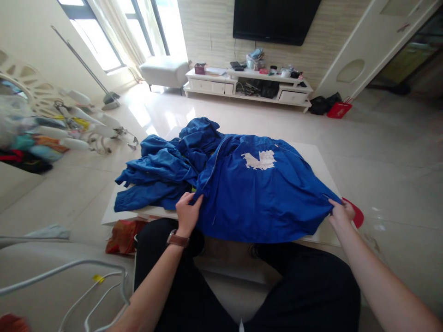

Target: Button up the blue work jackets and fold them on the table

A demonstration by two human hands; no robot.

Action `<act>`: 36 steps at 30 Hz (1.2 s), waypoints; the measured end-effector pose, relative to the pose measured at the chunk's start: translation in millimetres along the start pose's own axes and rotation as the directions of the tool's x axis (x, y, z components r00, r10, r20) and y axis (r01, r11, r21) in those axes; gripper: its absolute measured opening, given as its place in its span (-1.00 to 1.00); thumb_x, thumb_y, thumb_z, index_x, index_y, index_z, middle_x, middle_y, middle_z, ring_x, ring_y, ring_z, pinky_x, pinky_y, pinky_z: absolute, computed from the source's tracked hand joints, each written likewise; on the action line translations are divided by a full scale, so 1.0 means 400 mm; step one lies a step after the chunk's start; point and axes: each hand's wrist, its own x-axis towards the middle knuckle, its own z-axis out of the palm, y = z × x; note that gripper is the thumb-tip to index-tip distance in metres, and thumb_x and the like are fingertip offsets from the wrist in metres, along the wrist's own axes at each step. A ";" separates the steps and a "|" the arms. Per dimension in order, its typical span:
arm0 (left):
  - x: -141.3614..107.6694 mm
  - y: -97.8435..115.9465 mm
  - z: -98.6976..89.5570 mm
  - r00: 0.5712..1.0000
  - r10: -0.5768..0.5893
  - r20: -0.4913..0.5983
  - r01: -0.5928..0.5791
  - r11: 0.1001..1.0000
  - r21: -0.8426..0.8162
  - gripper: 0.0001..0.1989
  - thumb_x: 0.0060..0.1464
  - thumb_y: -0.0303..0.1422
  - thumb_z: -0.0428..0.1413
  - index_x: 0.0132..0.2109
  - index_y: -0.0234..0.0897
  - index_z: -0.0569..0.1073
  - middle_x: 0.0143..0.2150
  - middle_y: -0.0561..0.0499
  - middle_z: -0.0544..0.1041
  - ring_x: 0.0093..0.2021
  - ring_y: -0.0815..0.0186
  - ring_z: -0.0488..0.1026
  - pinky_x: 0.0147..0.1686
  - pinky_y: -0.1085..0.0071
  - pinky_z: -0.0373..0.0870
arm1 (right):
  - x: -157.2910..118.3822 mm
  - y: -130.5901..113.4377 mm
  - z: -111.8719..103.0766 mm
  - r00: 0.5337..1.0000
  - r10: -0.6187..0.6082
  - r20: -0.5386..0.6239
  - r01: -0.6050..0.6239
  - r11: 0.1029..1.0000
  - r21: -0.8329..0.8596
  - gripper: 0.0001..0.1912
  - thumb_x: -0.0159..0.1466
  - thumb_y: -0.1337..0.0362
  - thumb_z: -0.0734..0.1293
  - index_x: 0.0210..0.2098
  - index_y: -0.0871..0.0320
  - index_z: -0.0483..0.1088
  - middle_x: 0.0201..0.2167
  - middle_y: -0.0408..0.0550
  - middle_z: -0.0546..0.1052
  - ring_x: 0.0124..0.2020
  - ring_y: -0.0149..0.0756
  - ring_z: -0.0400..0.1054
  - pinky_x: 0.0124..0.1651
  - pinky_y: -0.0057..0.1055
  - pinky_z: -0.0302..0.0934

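Garment (256,203) of blue cloth, a ragged white print on it, lay spread over the right half of a white table (325,170), reaching the near edge. The left hand (188,213), a brown-strapped watch (179,239) at its wrist, pinched a fold near the middle of that edge, thumb and fingers pressed together. At the table's right edge, the right hand (342,214) gripped the opposite side of the cloth, fingertips drawn tight on it. Blue clothes (166,161) sat heaped on the left half. A red bag (122,237) stood below the near-left corner; a red object (358,214) showed just past the right edge. Across the room, a TV (275,20) hung above a white cabinet (211,86).
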 end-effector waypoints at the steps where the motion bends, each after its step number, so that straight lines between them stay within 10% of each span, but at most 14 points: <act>1: -0.023 0.040 0.036 0.991 0.128 0.043 -0.129 0.992 0.008 -0.75 0.28 -0.21 0.13 -0.18 -0.24 0.64 -0.32 -0.02 0.54 -0.27 0.26 0.45 -0.21 0.37 0.38 | -0.021 -0.015 0.009 0.995 -0.091 -0.044 0.089 0.995 -0.042 -0.65 0.01 0.27 0.52 -0.24 0.20 0.43 -0.26 0.03 0.55 -0.24 -0.19 0.46 -0.05 -0.17 0.41; 3: -0.076 0.104 0.125 0.886 0.373 0.276 -0.394 0.919 0.023 -0.76 0.32 -0.32 0.09 -0.05 -0.17 0.66 -0.25 -0.06 0.55 -0.18 0.23 0.45 -0.12 0.31 0.37 | -0.091 -0.054 0.030 0.956 -0.291 0.044 0.295 0.948 -0.119 -0.67 0.08 0.18 0.50 -0.23 0.20 0.45 -0.22 0.06 0.55 -0.20 -0.17 0.45 -0.02 -0.19 0.38; 5: -0.135 0.132 0.217 0.733 0.457 0.504 -0.543 0.840 0.029 -0.73 0.34 -0.39 0.06 -0.02 -0.14 0.66 -0.21 -0.09 0.56 -0.12 0.19 0.44 -0.07 0.25 0.36 | -0.191 -0.093 0.048 0.833 -0.413 0.369 0.481 0.869 -0.112 -0.77 0.19 0.14 0.42 -0.27 0.18 0.47 -0.19 0.08 0.56 -0.14 -0.14 0.45 -0.02 -0.20 0.37; 9: -0.240 0.095 0.320 0.630 0.382 0.677 -0.556 0.830 0.049 -0.72 0.28 -0.50 0.07 -0.04 -0.20 0.66 -0.06 -0.13 0.57 0.01 0.14 0.44 0.02 0.18 0.40 | -0.391 -0.112 0.061 0.238 -0.235 0.942 0.645 0.764 0.028 -0.89 0.19 0.31 0.33 -0.37 0.12 0.53 -0.17 0.05 0.59 -0.06 -0.13 0.44 0.12 -0.14 0.31; 11: -0.267 0.059 0.321 0.634 0.379 0.674 -0.542 0.840 0.038 -0.68 0.24 -0.55 0.08 0.01 -0.22 0.64 0.06 -0.14 0.55 0.11 0.13 0.42 0.12 0.16 0.40 | -0.443 -0.092 0.053 0.148 -0.157 0.976 0.668 0.744 0.019 -0.90 0.07 0.35 0.40 -0.39 0.08 0.55 -0.15 0.01 0.59 -0.04 -0.11 0.43 0.12 -0.13 0.29; 15: -0.275 0.027 0.282 0.611 0.415 0.674 -0.556 0.831 -0.007 -0.65 0.17 -0.59 0.08 0.01 -0.24 0.62 0.16 -0.14 0.53 0.19 0.12 0.41 0.27 0.14 0.34 | -0.434 -0.027 0.031 0.372 -0.185 0.910 0.696 0.704 -0.142 -0.71 0.09 0.30 0.36 -0.16 0.11 0.53 0.03 0.08 0.51 0.14 0.01 0.29 0.25 0.00 0.15; 18: -0.269 0.051 0.255 0.628 0.445 0.639 -0.574 0.819 -0.006 -0.65 0.16 -0.60 0.05 -0.01 -0.22 0.61 0.13 -0.12 0.54 0.17 0.15 0.44 0.33 0.10 0.28 | -0.395 0.028 0.030 0.634 -0.134 0.762 0.553 0.767 -0.326 -0.59 0.13 0.24 0.30 -0.03 0.19 0.41 0.00 0.19 0.45 0.06 0.03 0.31 0.19 0.02 0.23; 20: -0.252 0.079 0.233 0.670 0.460 0.582 -0.580 0.814 0.026 -0.66 0.18 -0.58 0.04 -0.02 -0.19 0.60 0.14 -0.11 0.54 0.21 0.15 0.42 0.39 0.07 0.18 | -0.381 0.062 0.033 0.730 -0.056 0.681 0.438 0.803 -0.403 -0.55 0.11 0.21 0.31 -0.01 0.19 0.37 -0.04 0.19 0.46 -0.02 0.01 0.36 0.11 -0.03 0.31; 24: -0.108 0.082 0.135 0.869 0.346 0.353 -0.441 0.866 0.236 -0.70 0.20 -0.39 0.14 0.07 -0.13 0.54 0.27 -0.08 0.44 0.38 0.04 0.24 0.45 -0.06 -0.07 | -0.383 0.104 0.041 0.721 -0.071 0.690 0.458 0.796 -0.396 -0.50 0.08 0.16 0.37 0.00 0.18 0.36 -0.04 0.17 0.46 0.00 0.02 0.37 0.16 -0.04 0.30; 27: 0.099 -0.014 0.028 0.999 -0.007 0.038 -0.010 0.902 0.433 -0.36 0.10 -0.20 0.26 0.29 -0.24 0.35 0.35 -0.21 0.33 0.40 -0.19 0.11 0.36 -0.25 -0.04 | -0.395 0.116 0.045 0.725 -0.087 0.683 0.482 0.773 -0.413 -0.48 0.09 0.13 0.37 0.02 0.19 0.34 -0.04 0.16 0.45 0.02 0.04 0.36 0.17 -0.03 0.29; 30: 0.277 -0.156 -0.046 0.919 -0.390 0.060 0.313 0.812 0.492 -0.12 0.03 -0.05 0.28 0.37 -0.42 0.23 0.32 -0.35 0.31 0.33 -0.36 0.15 0.22 -0.33 0.13 | -0.401 0.123 0.048 0.715 -0.087 0.693 0.511 0.742 -0.434 -0.51 0.11 0.14 0.36 0.00 0.17 0.35 -0.08 0.14 0.45 0.00 0.05 0.35 0.16 -0.02 0.29; 36: 0.357 -0.286 -0.041 0.902 -0.405 0.149 0.239 0.756 0.609 -0.47 0.06 -0.16 0.19 0.09 -0.43 0.51 0.14 -0.41 0.47 0.20 -0.29 0.30 0.15 -0.25 0.22 | -0.403 0.133 0.059 0.694 -0.083 0.715 0.567 0.676 -0.471 -0.59 0.14 0.18 0.34 -0.03 0.15 0.37 -0.10 0.11 0.43 -0.01 0.04 0.33 0.13 -0.04 0.28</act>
